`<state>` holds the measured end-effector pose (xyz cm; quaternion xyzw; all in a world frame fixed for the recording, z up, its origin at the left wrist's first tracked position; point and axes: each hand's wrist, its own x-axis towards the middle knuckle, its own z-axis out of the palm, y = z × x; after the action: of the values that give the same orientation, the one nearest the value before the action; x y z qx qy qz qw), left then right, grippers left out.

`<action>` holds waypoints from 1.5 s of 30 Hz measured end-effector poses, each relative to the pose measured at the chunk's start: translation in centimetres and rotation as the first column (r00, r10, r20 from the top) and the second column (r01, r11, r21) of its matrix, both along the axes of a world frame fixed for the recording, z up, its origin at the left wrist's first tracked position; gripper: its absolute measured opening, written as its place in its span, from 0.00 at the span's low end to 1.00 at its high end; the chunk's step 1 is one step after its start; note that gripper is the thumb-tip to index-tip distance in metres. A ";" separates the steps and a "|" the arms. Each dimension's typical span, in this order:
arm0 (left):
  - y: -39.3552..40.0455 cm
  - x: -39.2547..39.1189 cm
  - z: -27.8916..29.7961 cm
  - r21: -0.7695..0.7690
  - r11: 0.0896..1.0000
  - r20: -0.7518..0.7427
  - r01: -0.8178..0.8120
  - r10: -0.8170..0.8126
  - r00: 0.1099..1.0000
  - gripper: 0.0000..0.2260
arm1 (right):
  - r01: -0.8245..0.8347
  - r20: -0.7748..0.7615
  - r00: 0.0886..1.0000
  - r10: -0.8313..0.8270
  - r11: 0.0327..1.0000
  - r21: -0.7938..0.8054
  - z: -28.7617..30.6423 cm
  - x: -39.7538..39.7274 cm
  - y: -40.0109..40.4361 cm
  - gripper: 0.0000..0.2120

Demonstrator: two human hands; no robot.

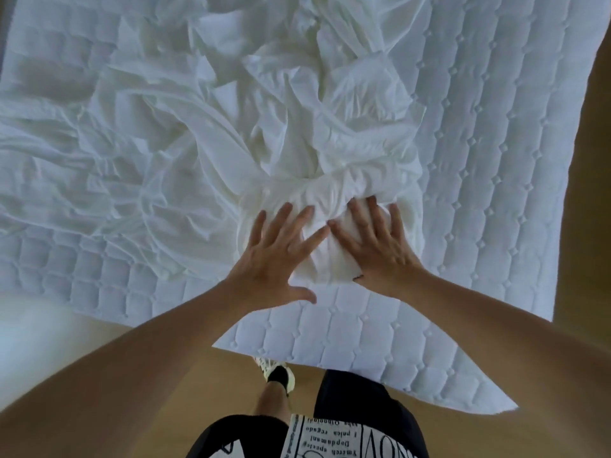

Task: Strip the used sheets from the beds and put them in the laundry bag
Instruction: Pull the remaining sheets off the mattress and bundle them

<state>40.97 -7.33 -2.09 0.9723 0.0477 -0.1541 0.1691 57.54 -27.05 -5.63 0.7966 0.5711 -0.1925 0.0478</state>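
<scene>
mattress (479, 160): quilted white, diamond-stitched, already bare along the near edge and right side
sheet (297, 127): thin white cotton, all crumpled into a heap mid-bed, bundled up for carrying I'd guess
left hand (277, 249): flat, fingers spread, pressing the wad down
right hand (377, 246): same, splayed flat on it, gripping nothing
laundry bag: not in sight

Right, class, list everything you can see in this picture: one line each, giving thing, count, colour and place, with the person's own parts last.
sheet: one, white, crumpled in a heap on the mattress, its near end bunched under both hands
mattress: one, white, quilted, fills the upper picture, mostly bare
floor: one, tan, below and right of the mattress
shoe: one, white and black, on the floor by the mattress corner
left hand: one, fingers spread, pressing on the sheet
right hand: one, fingers spread, pressing on the sheet
</scene>
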 end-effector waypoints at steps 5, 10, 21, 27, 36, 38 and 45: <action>0.2 0.7 -3.4 0.169 0.986 -0.147 0.015 0.010 0.989 0.63 | -0.021 -0.065 0.998 0.022 1.000 0.014 -1.8 2.0 1.5 0.55; 0.5 3.8 -3.0 0.000 0.979 -0.077 -0.203 0.203 0.976 0.37 | 0.079 -0.253 0.964 -0.080 0.997 -0.016 -0.8 3.6 3.3 0.47; 1.2 6.9 6.7 -0.339 0.844 -0.827 -0.415 -0.057 0.559 0.22 | 0.190 -0.621 0.441 -0.648 0.743 -0.642 8.6 2.5 1.7 0.26; 1.7 3.1 5.3 -0.230 0.809 -0.715 -0.540 0.236 0.658 0.34 | 0.343 -0.549 0.481 -0.683 0.724 -0.599 8.8 1.7 1.8 0.26; -5.1 -4.8 3.1 -0.029 0.998 0.021 -0.053 0.054 0.998 0.42 | 0.480 -0.073 0.876 -0.478 0.842 0.246 11.1 -1.6 3.2 0.16; -5.8 -5.3 2.4 0.002 1.000 -0.115 -0.027 0.027 0.993 0.54 | 0.388 -0.091 0.909 -0.407 0.745 0.543 11.3 -5.5 0.5 0.09; -3.6 -2.8 0.7 -0.026 0.977 -0.230 -0.211 0.200 0.952 0.61 | -0.006 0.085 0.996 -0.003 0.995 0.099 4.9 -8.7 -7.3 0.61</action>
<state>38.18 -10.90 -1.39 0.9336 0.1637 -0.2467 0.2021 48.89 -34.40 -0.71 0.8050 0.5781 -0.1296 0.0326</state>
